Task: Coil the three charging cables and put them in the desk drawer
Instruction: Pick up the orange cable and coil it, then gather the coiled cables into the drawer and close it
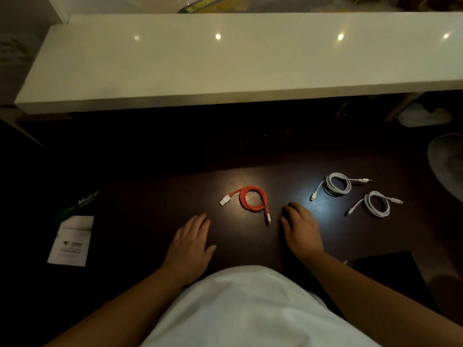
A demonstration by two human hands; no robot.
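Note:
A red charging cable (252,199) lies coiled on the dark wooden desk (155,211), its white USB plug pointing left. Two white cables lie coiled to the right: one farther back (337,184), one nearer (377,204). My left hand (191,242) rests flat on the desk, below and left of the red coil, holding nothing. On the other side of the coil, just below and to its right, my right hand (299,227) rests on the desk with its fingers loosely bent and empty. No drawer is in sight.
A white shelf (225,63) runs across above the desk's back. A white leaflet (71,240) and a green packet (77,204) lie at the left. A dark flat object (390,269) sits at the right front. A grey round thing (448,166) is on the far right.

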